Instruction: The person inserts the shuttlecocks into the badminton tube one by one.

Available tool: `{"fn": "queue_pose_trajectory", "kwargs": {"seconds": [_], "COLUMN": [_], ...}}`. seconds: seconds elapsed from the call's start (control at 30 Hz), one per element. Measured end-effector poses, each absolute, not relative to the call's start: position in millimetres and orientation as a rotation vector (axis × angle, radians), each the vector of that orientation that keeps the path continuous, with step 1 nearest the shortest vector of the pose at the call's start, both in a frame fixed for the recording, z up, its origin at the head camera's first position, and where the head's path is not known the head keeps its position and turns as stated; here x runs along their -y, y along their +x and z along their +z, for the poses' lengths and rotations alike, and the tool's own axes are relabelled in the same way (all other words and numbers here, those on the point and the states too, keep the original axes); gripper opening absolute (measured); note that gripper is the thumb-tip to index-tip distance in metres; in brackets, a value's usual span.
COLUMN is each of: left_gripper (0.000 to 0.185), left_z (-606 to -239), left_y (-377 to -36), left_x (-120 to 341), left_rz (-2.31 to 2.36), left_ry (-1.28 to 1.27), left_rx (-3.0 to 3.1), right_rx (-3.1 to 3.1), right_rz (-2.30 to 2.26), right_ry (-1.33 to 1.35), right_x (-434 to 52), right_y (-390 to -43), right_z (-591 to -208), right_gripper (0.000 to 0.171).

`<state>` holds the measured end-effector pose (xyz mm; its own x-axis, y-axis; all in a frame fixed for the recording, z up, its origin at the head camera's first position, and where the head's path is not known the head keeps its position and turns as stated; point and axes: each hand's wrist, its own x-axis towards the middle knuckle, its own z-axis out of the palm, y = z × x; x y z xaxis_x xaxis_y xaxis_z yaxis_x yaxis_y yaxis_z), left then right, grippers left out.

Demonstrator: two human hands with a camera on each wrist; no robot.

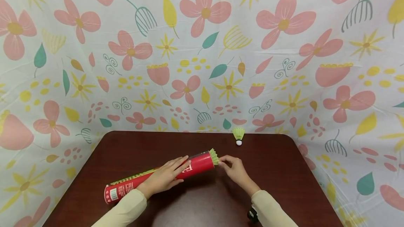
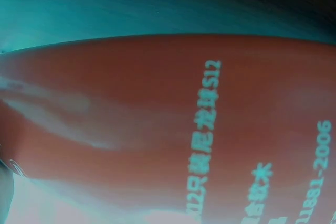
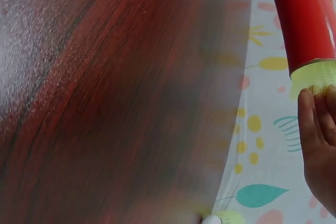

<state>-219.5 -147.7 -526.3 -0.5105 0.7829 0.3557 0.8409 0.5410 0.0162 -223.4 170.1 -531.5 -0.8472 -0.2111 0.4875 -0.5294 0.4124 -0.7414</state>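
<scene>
A red shuttlecock tube (image 1: pixel 199 164) lies slantwise, its mouth toward the right. My left hand (image 1: pixel 164 177) holds it from above, fingers laid over the top and thumb on the near side. Out of the mouth sticks the yellow-green skirt of a shuttlecock (image 1: pixel 214 156); its cork is hidden inside. The fingertips of my right hand (image 1: pixel 235 171) pinch the skirt's edge. In the right wrist view, those fingers (image 3: pixel 307 111) meet the skirt (image 3: pixel 304 80) just below the tube's rim. Printed white text on the tube (image 2: pixel 131 114) fills the left wrist view.
Another yellow-green shuttlecock (image 1: pixel 238 136) with a white cork stands at the back edge of the dark brown table (image 1: pixel 268 157). A flower-patterned cloth (image 1: pixel 202 62) hangs behind and around the table. Near the right sleeve is a small black object (image 1: pixel 252 215).
</scene>
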Motion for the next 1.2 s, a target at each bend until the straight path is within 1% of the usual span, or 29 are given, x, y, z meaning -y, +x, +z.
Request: {"fn": "queue_pose_trajectory", "kwargs": {"seconds": [0.23,0.47,0.63,1.2], "left_gripper": [0.093,0.093,0.092,0.092], "left_z": [-526.0,-525.8,-526.6,-525.5], "left_y": [-216.7,-217.5,-217.2,-216.1], "left_x": [148.3,149.2,148.8,147.1], "left_rz": [-0.283,-0.269,-0.275,-0.268], "left_ry": [-1.350,-1.343,-1.348,-1.342], "left_rx": [2.480,2.480,2.468,2.433], "right_rx": [2.374,2.425,2.434,2.417], "right_rz": [1.275,1.288,1.298,1.350], "right_ry": [0.596,0.564,0.601,0.719], "right_x": [-167.8,-164.9,-162.2,-153.9], "right_y": [-225.3,-224.1,-221.9,-222.6], "right_z": [-531.4,-526.0,-524.9,-524.3], "right_gripper": [0.011,0.007,0.005,0.011]}}
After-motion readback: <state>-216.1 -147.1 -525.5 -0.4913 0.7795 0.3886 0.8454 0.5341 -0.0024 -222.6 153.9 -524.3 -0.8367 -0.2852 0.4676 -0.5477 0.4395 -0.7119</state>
